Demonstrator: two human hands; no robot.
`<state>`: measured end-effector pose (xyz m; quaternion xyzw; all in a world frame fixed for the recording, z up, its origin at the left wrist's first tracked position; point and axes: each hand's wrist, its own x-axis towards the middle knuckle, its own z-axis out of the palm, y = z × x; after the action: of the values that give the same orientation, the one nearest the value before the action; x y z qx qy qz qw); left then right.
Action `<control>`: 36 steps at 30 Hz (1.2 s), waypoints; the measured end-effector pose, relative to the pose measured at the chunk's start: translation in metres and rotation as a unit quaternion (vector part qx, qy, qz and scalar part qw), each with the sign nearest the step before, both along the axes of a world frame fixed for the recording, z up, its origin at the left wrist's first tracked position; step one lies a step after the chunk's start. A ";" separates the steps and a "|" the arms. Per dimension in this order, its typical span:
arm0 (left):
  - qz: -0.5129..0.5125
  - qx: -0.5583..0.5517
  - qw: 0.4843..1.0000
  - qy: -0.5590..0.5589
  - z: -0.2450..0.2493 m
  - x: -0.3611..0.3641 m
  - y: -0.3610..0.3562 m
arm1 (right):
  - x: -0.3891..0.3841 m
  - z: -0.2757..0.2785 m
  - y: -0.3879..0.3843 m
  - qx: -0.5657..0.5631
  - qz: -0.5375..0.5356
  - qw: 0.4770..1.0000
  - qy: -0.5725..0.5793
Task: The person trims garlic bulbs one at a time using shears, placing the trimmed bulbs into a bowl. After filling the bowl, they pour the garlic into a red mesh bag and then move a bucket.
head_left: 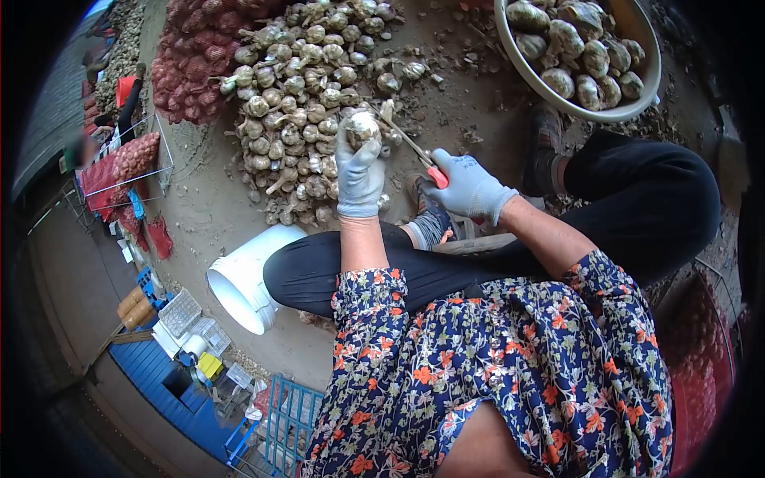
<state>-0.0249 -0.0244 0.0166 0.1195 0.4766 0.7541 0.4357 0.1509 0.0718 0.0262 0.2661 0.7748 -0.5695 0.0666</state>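
Note:
My left hand (360, 182), in a pale grey glove, is closed around a garlic bulb (362, 127) and holds it up over the garlic pile. In my gloved right hand (472, 190) is a pair of shears (410, 145) with red handles. Its blades point up and left, their tips near the stem by the bulb. Behind and below the held bulb spreads a large heap of loose garlic bulbs (291, 119) on the ground, many with trimmed stems.
A round tub (655, 76) of larger bulbs stands at the upper right. Red mesh sacks of garlic (191, 64) lie at the upper left. A white bucket (239, 267) rests on its side by my knee. Another person (88, 147) is at the far left, near stacked sacks.

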 end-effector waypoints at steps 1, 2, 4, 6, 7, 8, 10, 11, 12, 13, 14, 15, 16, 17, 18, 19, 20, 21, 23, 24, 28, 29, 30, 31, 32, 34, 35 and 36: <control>0.003 0.001 1.000 0.003 -0.003 -0.002 -0.003 | 0.001 -0.002 0.002 0.001 0.003 1.000 0.003; -0.012 -0.004 1.000 -0.018 -0.002 -0.003 -0.005 | 0.002 -0.003 0.002 -0.015 -0.018 1.000 0.005; -0.033 0.015 0.999 -0.041 -0.001 -0.003 -0.004 | 0.004 -0.022 -0.003 0.045 -0.091 0.993 0.062; -0.026 0.018 0.998 -0.053 0.000 -0.002 -0.004 | 0.003 -0.014 0.003 -0.064 -0.107 0.992 0.019; -0.021 0.024 0.997 -0.066 0.000 -0.001 -0.001 | 0.002 -0.011 0.007 -0.170 -0.124 0.977 -0.024; -0.034 0.039 0.997 -0.064 0.001 0.000 0.001 | 0.001 -0.017 0.006 -0.175 -0.140 0.975 -0.004; -0.045 0.031 0.997 -0.052 -0.008 -0.001 -0.004 | -0.009 -0.022 0.002 -0.189 -0.165 0.968 0.010; -0.062 0.027 0.997 -0.045 -0.015 0.004 0.001 | -0.009 -0.024 0.002 -0.196 -0.196 0.960 0.022; -0.054 -0.057 0.997 0.015 -0.013 0.016 0.002 | -0.012 -0.034 0.000 -0.222 -0.217 0.950 0.037; -0.079 -0.141 0.985 0.065 -0.019 0.025 0.003 | -0.015 -0.045 0.000 -0.240 -0.236 0.940 0.060; -0.119 -0.198 0.942 0.244 -0.013 0.040 0.009 | -0.016 -0.050 0.000 -0.305 -0.270 0.910 0.074; -0.065 -0.226 0.953 0.190 -0.012 0.061 0.013 | -0.014 -0.053 -0.005 -0.375 -0.297 0.873 0.091; -0.073 -0.230 0.965 0.099 -0.012 0.065 0.015 | -0.006 -0.053 -0.002 -0.380 -0.301 0.871 0.087; 0.038 -0.239 0.965 0.104 -0.012 0.078 0.029 | 0.000 -0.053 0.001 -0.385 -0.300 0.869 0.082; 0.040 -0.268 0.961 0.055 -0.013 0.075 0.038 | 0.001 -0.056 -0.003 -0.390 -0.336 0.855 0.068; 0.042 -0.300 0.953 0.005 -0.012 0.071 0.043 | 0.000 -0.061 -0.007 -0.395 -0.368 0.840 0.060; 0.091 -0.302 0.946 -0.070 -0.006 0.066 0.060 | 0.004 -0.052 -0.006 -0.413 -0.371 0.830 0.058; 0.077 -0.181 0.974 -0.113 -0.003 0.054 0.072 | 0.007 -0.045 0.000 -0.429 -0.374 0.821 0.056; 0.155 -0.161 0.974 0.024 0.017 0.065 0.127 | 0.013 -0.047 0.003 -0.424 -0.382 0.821 0.026; 0.133 -0.082 0.985 0.067 0.035 0.082 0.166 | 0.017 -0.049 0.004 -0.420 -0.385 0.822 -0.004; 0.086 0.141 0.805 0.570 0.052 0.144 0.298 | 0.031 -0.148 -0.022 -0.272 -0.218 0.934 -0.076; -0.019 0.056 0.777 0.627 0.023 0.155 0.334 | 0.039 -0.164 -0.027 -0.489 -0.217 0.843 0.054; -0.009 -0.031 0.686 0.726 0.020 0.171 0.355 | 0.052 -0.178 -0.037 -0.677 -0.217 0.684 0.165; -0.257 -0.136 0.706 0.645 0.042 0.167 0.353 | 0.062 -0.192 -0.053 -0.813 -0.222 0.471 0.259; -0.184 -0.110 0.707 0.673 0.043 0.171 0.345 | 0.062 -0.205 -0.059 -0.823 -0.221 0.464 0.240; -0.032 -0.010 0.686 0.727 0.053 0.163 0.320 | 0.046 -0.221 -0.053 -0.421 -0.113 0.899 0.033; 0.102 0.059 0.717 0.687 0.041 0.161 0.308 | 0.046 -0.204 -0.047 -0.427 -0.113 0.897 0.031; 0.192 0.128 0.716 0.659 0.049 0.143 0.279 | 0.046 -0.145 -0.025 -0.557 -0.296 0.776 -0.003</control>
<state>0.1177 0.2546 0.0659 0.5466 0.5543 0.6063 -0.1624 0.1967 0.0465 -0.1189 0.4002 0.2055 -0.8925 0.0338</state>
